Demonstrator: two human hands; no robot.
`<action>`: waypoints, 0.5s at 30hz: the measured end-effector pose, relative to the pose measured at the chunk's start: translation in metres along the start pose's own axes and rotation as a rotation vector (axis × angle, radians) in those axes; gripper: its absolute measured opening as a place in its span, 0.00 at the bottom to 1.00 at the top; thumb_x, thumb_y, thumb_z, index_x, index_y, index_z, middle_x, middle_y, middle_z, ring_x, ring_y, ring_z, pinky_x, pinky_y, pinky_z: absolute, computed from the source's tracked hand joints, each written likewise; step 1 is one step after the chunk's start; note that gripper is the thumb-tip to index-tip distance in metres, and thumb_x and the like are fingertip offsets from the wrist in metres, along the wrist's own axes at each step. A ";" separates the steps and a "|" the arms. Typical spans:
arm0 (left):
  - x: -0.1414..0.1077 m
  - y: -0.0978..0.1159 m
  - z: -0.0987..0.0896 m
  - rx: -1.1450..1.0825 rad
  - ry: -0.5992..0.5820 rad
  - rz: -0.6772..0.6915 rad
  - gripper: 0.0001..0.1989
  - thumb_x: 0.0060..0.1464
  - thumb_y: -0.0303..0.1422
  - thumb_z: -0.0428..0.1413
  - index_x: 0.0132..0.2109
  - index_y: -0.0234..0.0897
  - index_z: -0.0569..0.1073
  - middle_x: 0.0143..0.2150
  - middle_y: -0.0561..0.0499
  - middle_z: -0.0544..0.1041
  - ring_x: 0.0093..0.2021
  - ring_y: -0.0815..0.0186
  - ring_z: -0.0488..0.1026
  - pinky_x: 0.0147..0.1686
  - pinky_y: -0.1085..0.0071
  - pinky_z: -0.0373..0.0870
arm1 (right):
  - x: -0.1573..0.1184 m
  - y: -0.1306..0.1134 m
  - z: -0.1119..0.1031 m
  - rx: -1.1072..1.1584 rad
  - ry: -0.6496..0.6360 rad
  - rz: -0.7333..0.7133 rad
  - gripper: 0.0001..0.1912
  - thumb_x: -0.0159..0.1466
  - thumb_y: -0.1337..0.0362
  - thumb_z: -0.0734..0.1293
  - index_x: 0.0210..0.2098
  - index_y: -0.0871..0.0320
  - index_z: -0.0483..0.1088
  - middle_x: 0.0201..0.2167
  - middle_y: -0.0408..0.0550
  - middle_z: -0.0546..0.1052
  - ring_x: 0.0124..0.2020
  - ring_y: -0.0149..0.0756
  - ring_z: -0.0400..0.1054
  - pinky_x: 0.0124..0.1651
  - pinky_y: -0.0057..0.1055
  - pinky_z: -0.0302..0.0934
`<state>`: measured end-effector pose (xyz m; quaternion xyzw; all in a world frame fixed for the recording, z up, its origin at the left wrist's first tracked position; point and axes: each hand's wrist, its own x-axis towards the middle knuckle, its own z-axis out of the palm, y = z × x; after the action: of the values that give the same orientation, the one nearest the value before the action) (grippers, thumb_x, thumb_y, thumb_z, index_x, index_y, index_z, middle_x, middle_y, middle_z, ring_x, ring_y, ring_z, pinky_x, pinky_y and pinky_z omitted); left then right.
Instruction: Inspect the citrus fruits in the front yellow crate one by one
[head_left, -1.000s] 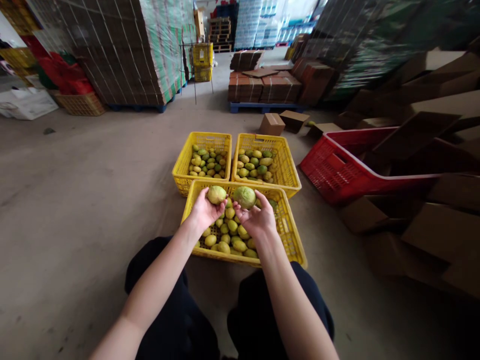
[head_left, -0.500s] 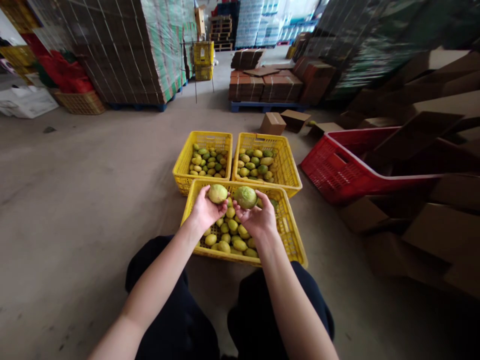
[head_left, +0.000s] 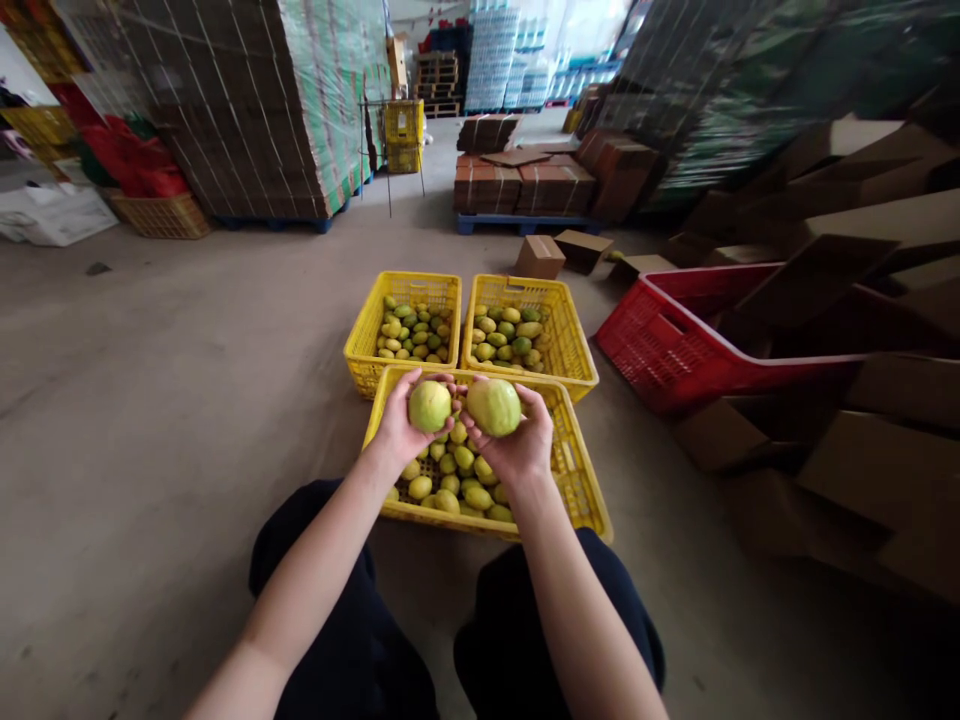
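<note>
My left hand [head_left: 397, 428] is closed round a yellow-green lemon [head_left: 430, 406]. Beside it, my right hand [head_left: 526, 450] grips a larger greenish lemon [head_left: 493, 407] with paler streaks. Both hands are held close together above the near yellow crate [head_left: 592, 500], fingers cupped under and around the fruit. Loose yellow-green lemons [head_left: 448, 500] lie in that crate, mostly in its left and middle part; the hands cover some of them. Just beyond stand a back left crate [head_left: 360, 345] and a back right crate [head_left: 579, 350], each holding more green and yellow lemons.
To the right, a red crate [head_left: 652, 345] holds cardboard, with open cardboard boxes [head_left: 885, 465] heaped around it. Small cartons [head_left: 540, 257] lie ahead, before a blue pallet [head_left: 491, 224] of flattened boxes. A tall wrapped stack [head_left: 247, 120] rises at the left. Concrete floor [head_left: 187, 400] surrounds the crates.
Both lemons have been turned in the fingers and show different sides. They sit slightly lower in view. The camera view has shifted a little; the crates have stayed put.
</note>
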<state>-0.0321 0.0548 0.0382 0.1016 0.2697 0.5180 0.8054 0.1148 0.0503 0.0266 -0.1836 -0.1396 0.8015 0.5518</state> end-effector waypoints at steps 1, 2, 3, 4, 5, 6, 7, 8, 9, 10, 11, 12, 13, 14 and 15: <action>0.001 0.000 -0.001 -0.003 0.012 -0.012 0.13 0.56 0.35 0.48 0.36 0.32 0.73 0.30 0.46 0.76 0.26 0.65 0.74 0.21 0.72 0.73 | 0.000 -0.001 0.000 -0.017 -0.005 -0.012 0.19 0.57 0.59 0.61 0.42 0.66 0.71 0.32 0.57 0.78 0.26 0.39 0.72 0.20 0.29 0.66; 0.002 0.000 -0.001 -0.018 0.015 -0.015 0.13 0.57 0.34 0.47 0.37 0.31 0.73 0.30 0.45 0.76 0.27 0.64 0.75 0.24 0.70 0.74 | 0.000 -0.001 0.000 -0.029 -0.005 -0.024 0.19 0.57 0.59 0.61 0.41 0.66 0.71 0.32 0.56 0.78 0.26 0.39 0.72 0.20 0.29 0.66; 0.002 0.000 -0.001 -0.038 0.010 -0.012 0.14 0.57 0.33 0.46 0.38 0.30 0.73 0.31 0.44 0.77 0.30 0.63 0.76 0.27 0.69 0.75 | 0.000 -0.002 0.000 -0.034 0.000 -0.033 0.18 0.57 0.58 0.61 0.41 0.65 0.71 0.32 0.56 0.78 0.26 0.39 0.73 0.19 0.29 0.66; 0.002 0.000 0.000 -0.057 -0.001 -0.009 0.15 0.58 0.33 0.45 0.39 0.29 0.73 0.32 0.43 0.77 0.32 0.62 0.76 0.29 0.69 0.76 | 0.000 -0.003 -0.001 -0.029 0.012 -0.038 0.18 0.58 0.57 0.62 0.40 0.64 0.71 0.32 0.56 0.78 0.26 0.38 0.72 0.19 0.28 0.66; 0.002 0.000 0.001 -0.069 -0.012 -0.008 0.15 0.59 0.34 0.45 0.40 0.28 0.73 0.33 0.42 0.77 0.34 0.61 0.77 0.30 0.69 0.76 | 0.000 -0.004 -0.001 -0.017 0.029 -0.045 0.17 0.57 0.56 0.62 0.38 0.64 0.71 0.31 0.55 0.78 0.26 0.37 0.72 0.20 0.28 0.67; 0.002 -0.001 0.002 -0.076 -0.020 -0.004 0.16 0.60 0.35 0.45 0.41 0.28 0.73 0.34 0.42 0.77 0.35 0.61 0.77 0.29 0.69 0.76 | 0.000 -0.005 -0.001 0.002 0.052 -0.054 0.16 0.57 0.56 0.63 0.37 0.63 0.71 0.31 0.54 0.78 0.26 0.37 0.72 0.22 0.29 0.68; 0.001 -0.001 0.003 -0.078 -0.024 0.005 0.17 0.60 0.36 0.45 0.41 0.27 0.73 0.34 0.42 0.77 0.35 0.61 0.77 0.28 0.70 0.76 | 0.000 -0.005 -0.002 0.022 0.079 -0.070 0.15 0.56 0.57 0.63 0.35 0.62 0.71 0.31 0.54 0.78 0.27 0.36 0.72 0.25 0.29 0.69; 0.001 -0.002 0.004 -0.083 -0.025 0.021 0.17 0.60 0.37 0.46 0.41 0.27 0.73 0.33 0.42 0.77 0.34 0.61 0.77 0.27 0.71 0.76 | 0.000 -0.006 -0.002 0.045 0.109 -0.092 0.13 0.56 0.58 0.64 0.34 0.61 0.71 0.30 0.52 0.78 0.28 0.36 0.73 0.29 0.31 0.70; 0.001 -0.003 0.006 -0.096 -0.026 0.047 0.16 0.59 0.37 0.47 0.40 0.28 0.73 0.32 0.43 0.76 0.34 0.62 0.77 0.27 0.72 0.76 | 0.000 -0.006 -0.001 0.069 0.137 -0.118 0.11 0.55 0.60 0.65 0.33 0.61 0.71 0.30 0.51 0.78 0.30 0.37 0.73 0.32 0.32 0.71; 0.001 -0.004 0.006 -0.122 -0.025 0.076 0.15 0.58 0.36 0.48 0.39 0.28 0.73 0.32 0.44 0.76 0.34 0.62 0.77 0.29 0.71 0.76 | 0.000 -0.005 -0.001 0.092 0.159 -0.139 0.09 0.54 0.61 0.66 0.32 0.60 0.71 0.30 0.51 0.78 0.32 0.37 0.74 0.34 0.33 0.71; 0.001 -0.006 0.007 -0.159 -0.020 0.106 0.14 0.58 0.35 0.48 0.38 0.29 0.74 0.31 0.45 0.76 0.34 0.63 0.76 0.32 0.71 0.76 | 0.000 -0.005 -0.001 0.116 0.176 -0.152 0.09 0.53 0.62 0.66 0.32 0.60 0.71 0.31 0.50 0.78 0.33 0.37 0.74 0.35 0.34 0.71; 0.003 -0.009 0.007 -0.205 -0.012 0.132 0.12 0.57 0.34 0.49 0.36 0.30 0.74 0.30 0.46 0.76 0.34 0.64 0.76 0.35 0.69 0.76 | 0.001 -0.004 0.000 0.142 0.190 -0.158 0.08 0.53 0.62 0.66 0.32 0.60 0.71 0.31 0.49 0.78 0.34 0.38 0.74 0.36 0.34 0.71; 0.004 -0.011 0.007 -0.255 -0.001 0.155 0.11 0.56 0.32 0.50 0.34 0.31 0.74 0.29 0.47 0.76 0.35 0.65 0.76 0.38 0.68 0.76 | 0.001 -0.002 0.000 0.169 0.203 -0.160 0.08 0.53 0.62 0.67 0.31 0.59 0.70 0.30 0.48 0.78 0.34 0.37 0.74 0.36 0.34 0.71; 0.006 -0.014 0.007 -0.302 0.013 0.173 0.09 0.55 0.31 0.50 0.33 0.32 0.74 0.29 0.48 0.76 0.34 0.66 0.76 0.41 0.67 0.75 | 0.002 0.000 0.001 0.199 0.217 -0.161 0.08 0.53 0.62 0.67 0.31 0.59 0.70 0.30 0.47 0.78 0.34 0.37 0.74 0.37 0.35 0.71; 0.008 -0.016 0.007 -0.340 0.027 0.186 0.09 0.54 0.30 0.50 0.32 0.32 0.74 0.28 0.49 0.75 0.34 0.67 0.76 0.43 0.66 0.74 | 0.002 0.002 0.001 0.230 0.236 -0.166 0.07 0.52 0.62 0.67 0.30 0.59 0.70 0.29 0.46 0.78 0.34 0.37 0.74 0.37 0.34 0.71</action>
<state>-0.0133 0.0555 0.0344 -0.0184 0.1784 0.6297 0.7559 0.1123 0.0520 0.0264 -0.1998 0.0041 0.7366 0.6461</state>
